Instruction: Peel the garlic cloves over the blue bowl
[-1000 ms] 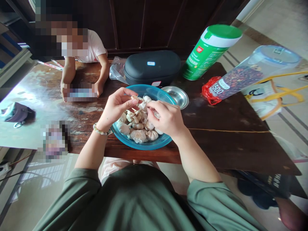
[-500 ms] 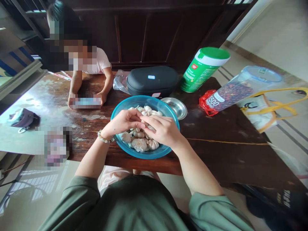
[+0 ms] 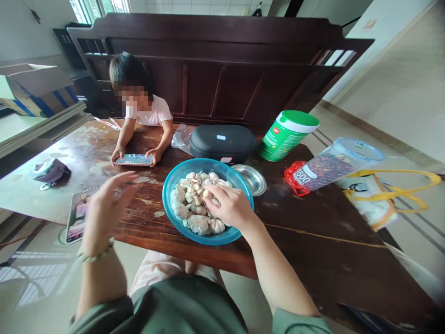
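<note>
A blue bowl [image 3: 208,239] full of garlic bulbs [image 3: 200,223] stands near the table's front edge. Over its right side is my right hand [image 3: 231,204], thumb and fingertips pinching a small garlic clove [image 3: 206,193]. My left hand [image 3: 109,208], slightly blurred, is raised left of the bowl, its fingers apart and nothing visible in them. Just beside that hand lies a phone [image 3: 74,222] with a lit screen. A small metal dish [image 3: 257,181] sits against the bowl's right rear side.
Across the wooden table [image 3: 139,218], a person [image 3: 160,111] holds another phone [image 3: 134,160]. Behind the bowl are a black case [image 3: 222,141] and a green canister [image 3: 287,139]. A clear jar [image 3: 323,167] leans at the right; a purple cap [image 3: 52,170] lies far left.
My left hand has left the bowl and moved left, opening. My right hand stays over the garlic. The camera view has tilted up, showing more of the bench.
</note>
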`<state>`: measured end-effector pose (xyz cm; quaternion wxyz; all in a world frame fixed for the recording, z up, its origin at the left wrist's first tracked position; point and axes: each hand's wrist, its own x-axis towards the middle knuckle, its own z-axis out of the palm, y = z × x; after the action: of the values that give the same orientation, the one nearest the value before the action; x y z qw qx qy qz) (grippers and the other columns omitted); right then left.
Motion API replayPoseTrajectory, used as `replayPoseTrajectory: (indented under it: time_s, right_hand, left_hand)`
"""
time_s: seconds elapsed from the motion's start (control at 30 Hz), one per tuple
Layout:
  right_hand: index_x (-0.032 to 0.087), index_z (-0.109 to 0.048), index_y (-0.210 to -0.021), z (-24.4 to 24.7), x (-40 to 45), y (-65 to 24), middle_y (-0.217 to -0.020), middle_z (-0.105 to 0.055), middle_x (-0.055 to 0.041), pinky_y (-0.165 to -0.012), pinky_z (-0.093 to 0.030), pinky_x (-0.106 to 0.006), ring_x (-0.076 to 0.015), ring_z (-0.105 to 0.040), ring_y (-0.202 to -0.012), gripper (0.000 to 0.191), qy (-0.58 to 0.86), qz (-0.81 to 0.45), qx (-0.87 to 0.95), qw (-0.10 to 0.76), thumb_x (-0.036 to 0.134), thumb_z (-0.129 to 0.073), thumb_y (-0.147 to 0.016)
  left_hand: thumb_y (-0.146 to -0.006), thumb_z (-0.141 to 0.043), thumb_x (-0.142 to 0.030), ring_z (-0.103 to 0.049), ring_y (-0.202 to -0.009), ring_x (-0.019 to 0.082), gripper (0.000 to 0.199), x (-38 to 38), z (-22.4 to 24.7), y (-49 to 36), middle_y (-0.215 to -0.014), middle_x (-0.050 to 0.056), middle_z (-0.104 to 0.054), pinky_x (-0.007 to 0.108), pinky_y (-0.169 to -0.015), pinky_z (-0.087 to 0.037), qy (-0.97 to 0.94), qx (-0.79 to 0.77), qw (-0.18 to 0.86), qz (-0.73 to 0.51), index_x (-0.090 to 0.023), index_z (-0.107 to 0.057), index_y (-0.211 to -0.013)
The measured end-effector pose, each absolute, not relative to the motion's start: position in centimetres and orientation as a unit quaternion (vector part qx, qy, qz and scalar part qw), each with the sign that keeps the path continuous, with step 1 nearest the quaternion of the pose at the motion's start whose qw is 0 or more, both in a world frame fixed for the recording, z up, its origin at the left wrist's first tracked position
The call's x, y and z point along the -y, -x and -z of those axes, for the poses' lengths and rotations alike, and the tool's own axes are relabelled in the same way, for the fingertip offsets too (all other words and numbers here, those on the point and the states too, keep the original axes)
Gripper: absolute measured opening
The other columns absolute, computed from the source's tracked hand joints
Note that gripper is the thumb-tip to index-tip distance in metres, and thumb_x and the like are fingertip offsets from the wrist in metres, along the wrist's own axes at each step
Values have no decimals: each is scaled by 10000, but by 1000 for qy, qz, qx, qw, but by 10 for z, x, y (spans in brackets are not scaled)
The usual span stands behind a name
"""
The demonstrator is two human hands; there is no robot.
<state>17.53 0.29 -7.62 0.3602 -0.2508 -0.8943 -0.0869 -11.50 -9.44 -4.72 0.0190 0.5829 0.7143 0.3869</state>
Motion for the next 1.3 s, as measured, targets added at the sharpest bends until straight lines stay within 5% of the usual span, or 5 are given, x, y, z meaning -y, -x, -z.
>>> replayPoseTrajectory:
  time_s: [0.3,0.57,0.77,1.07,1.3]
  right_hand:
    - [170,-605,-1049,79,-7,-174,-853,-734,-32,-687,-549,-296,-176,-700,-758,199,259,69,889,370,183,-588,-851]
    - [159,-610,-1044,77,-6,-174,-862,-740,-45,-645,-544,-280,-169,-695,-712,190,267,67,891,362,201,-597,-859]
    - [156,-606,-1084,77,-7,-174,-967,-741,-73,-695,-577,-312,-200,-716,-817,232,258,75,886,379,161,-591,-853]
    - [189,-595,-1115,76,-9,-180,-970,-733,-61,-698,-591,-292,-172,-706,-777,250,323,-15,833,449,193,-609,-865]
    - [221,-558,-1254,77,-6,-179,-1093,-719,-60,-809,-589,-315,-194,-702,-923,382,284,-67,861,417,196,-609,-877]
  left_hand:
    - [-864,-404,-500,-643,-1052,391,664,183,115,241,-887,37,-748,621,-1013,-384,-510,-850,-41,-125,-367,-219,-1488]
    - [-860,-416,-627,-90,-1412,534,812,101,71,225,-1517,241,-298,800,-953,-195,-525,-831,-29,-181,-146,-237,-1490]
    - [-926,-457,-402,-499,-1269,235,398,30,47,89,-1342,118,-555,413,-1102,-372,-771,-527,115,-338,-189,-585,-1237]
    - [-861,-587,-419,-630,-833,147,357,-18,61,10,-975,73,-678,264,-767,-508,-678,-321,559,-352,-135,-650,-1068]
    - [-747,-743,-332,-592,-703,91,295,-10,57,15,-799,29,-657,212,-682,-481,-569,-324,659,-369,-89,-653,-888]
